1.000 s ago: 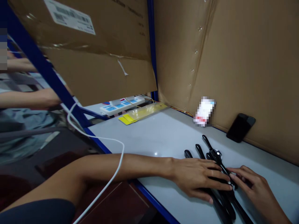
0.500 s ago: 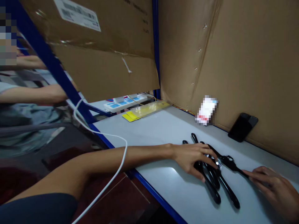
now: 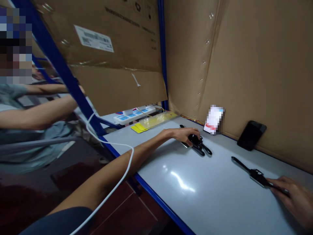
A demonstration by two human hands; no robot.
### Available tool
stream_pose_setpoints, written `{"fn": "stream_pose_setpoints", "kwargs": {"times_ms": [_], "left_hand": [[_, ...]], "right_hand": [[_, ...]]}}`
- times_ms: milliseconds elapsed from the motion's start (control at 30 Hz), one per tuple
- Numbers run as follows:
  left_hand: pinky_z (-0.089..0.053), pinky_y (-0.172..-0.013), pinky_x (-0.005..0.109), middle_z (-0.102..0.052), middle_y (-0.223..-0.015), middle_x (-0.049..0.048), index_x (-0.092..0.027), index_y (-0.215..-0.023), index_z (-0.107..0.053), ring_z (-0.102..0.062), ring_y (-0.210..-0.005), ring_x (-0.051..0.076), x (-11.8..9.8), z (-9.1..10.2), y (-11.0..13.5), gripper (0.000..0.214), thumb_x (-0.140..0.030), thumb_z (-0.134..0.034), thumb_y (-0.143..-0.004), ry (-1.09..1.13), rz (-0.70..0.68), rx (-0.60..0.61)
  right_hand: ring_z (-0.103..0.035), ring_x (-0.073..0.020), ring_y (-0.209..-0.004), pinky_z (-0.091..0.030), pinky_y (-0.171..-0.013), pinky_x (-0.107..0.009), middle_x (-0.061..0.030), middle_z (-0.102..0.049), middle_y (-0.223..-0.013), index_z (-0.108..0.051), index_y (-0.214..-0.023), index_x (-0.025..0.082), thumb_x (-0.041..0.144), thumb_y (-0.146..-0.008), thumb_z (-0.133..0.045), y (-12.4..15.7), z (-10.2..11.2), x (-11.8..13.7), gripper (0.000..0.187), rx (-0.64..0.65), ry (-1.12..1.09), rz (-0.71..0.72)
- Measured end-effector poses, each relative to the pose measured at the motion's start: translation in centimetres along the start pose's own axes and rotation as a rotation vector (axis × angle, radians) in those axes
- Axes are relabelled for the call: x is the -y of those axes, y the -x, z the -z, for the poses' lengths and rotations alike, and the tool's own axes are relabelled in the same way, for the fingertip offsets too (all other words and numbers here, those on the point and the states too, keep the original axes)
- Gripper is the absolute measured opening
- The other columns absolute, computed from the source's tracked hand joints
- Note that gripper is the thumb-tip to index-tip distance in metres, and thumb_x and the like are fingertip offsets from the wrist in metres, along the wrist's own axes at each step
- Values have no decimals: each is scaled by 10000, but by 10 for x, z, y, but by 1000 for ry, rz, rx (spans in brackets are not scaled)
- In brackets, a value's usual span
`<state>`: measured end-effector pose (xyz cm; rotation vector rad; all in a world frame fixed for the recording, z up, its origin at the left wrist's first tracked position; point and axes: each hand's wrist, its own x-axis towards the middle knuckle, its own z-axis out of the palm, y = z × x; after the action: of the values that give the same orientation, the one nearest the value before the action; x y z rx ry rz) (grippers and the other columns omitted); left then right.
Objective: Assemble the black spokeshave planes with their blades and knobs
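Observation:
My right hand (image 3: 293, 197) is closed round one handle of a black spokeshave (image 3: 258, 178), at the right of the tabletop. Its other handle points away to the upper left, and a bright metal edge shows along the middle. Farther back, my left hand (image 3: 187, 135) has its fingers curled over a bunch of similar black spokeshaves (image 3: 197, 143). Their handles stick out on both sides of the hand; how many lie there is partly hidden under the fingers.
Two phones, one lit (image 3: 213, 120) and one dark (image 3: 251, 135), lean on the cardboard wall (image 3: 264, 65). Yellow-backed clear packaging (image 3: 156, 120) and a power strip (image 3: 134, 115) lie at the back. A white cable (image 3: 132, 156) crosses my left arm. Another person's arms (image 3: 41, 112) are at left.
My left hand has slid the bunch of spokeshaves away toward the back of the table, its fingers now curled in more. The single spokeshave in my right hand now lies apart from them.

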<state>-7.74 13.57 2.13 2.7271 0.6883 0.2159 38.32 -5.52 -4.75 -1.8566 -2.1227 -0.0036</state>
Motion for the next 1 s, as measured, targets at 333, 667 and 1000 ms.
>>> {"fn": "stream_pose_setpoints", "kwargs": {"times_ms": [333,667,1000], "left_hand": [[-484,-754,310,-690,-994,103,-149,-1016,-645,-648,-857,198,-93,-28,-15,245,-265,-431,-1041,-269,-32,-184],[-519,-648,319,-713,-741,97,-131,-875,-710,-712,-701,234,-168,-76,-73,211,-237,-574,-997,-476,-101,2],[-587,-874,415,-658,-1176,87,-145,-1211,-624,-668,-1008,210,-188,-81,-100,316,-379,-619,-1000,-475,61,121]], "right_hand": [[-641,-244,-911,-510,-806,-391,-69,-671,-942,-753,-1179,314,247,-927,-439,9,15,122,408,116,-22,92],[-627,-245,-1002,-482,-805,-344,-95,-689,-1021,-745,-1012,219,207,-965,-489,8,32,138,261,181,180,54],[-663,-200,-1006,-564,-882,-418,-66,-674,-1156,-654,-1142,176,383,-979,-628,7,54,139,265,265,356,-92]]}}
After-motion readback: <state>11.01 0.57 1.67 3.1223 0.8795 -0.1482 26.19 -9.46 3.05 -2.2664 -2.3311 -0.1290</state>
